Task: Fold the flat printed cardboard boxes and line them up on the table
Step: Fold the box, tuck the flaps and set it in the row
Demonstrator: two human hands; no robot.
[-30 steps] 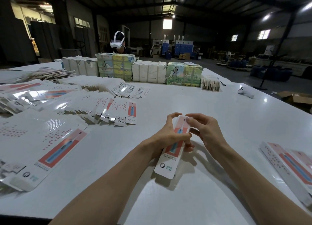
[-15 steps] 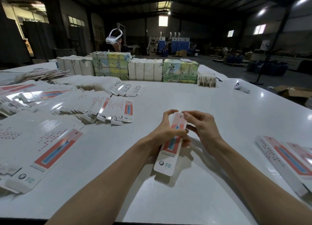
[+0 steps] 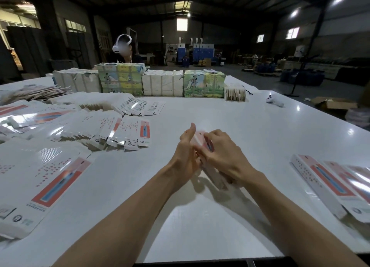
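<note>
I hold a box (image 3: 201,136) over the middle of the white surface (image 3: 220,114), between both hands. My right hand (image 3: 224,156) curls its fingers over the upper end. My left hand (image 3: 186,158) lies against its side, thumb up, fingers hidden, so I cannot tell their grip. Flat boxes (image 3: 128,130) fan out on the left, folded boxes (image 3: 328,184) lie at the right edge, and bundles (image 3: 164,82) line the far side. Beyond is a dim hall with ceiling lamps (image 3: 294,13) and a person in a headset (image 3: 124,46).

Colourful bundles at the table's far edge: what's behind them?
A person wearing a white headset is behind the left colourful bundle. Only the head and shoulders show; the bundle hides the rest.
</note>
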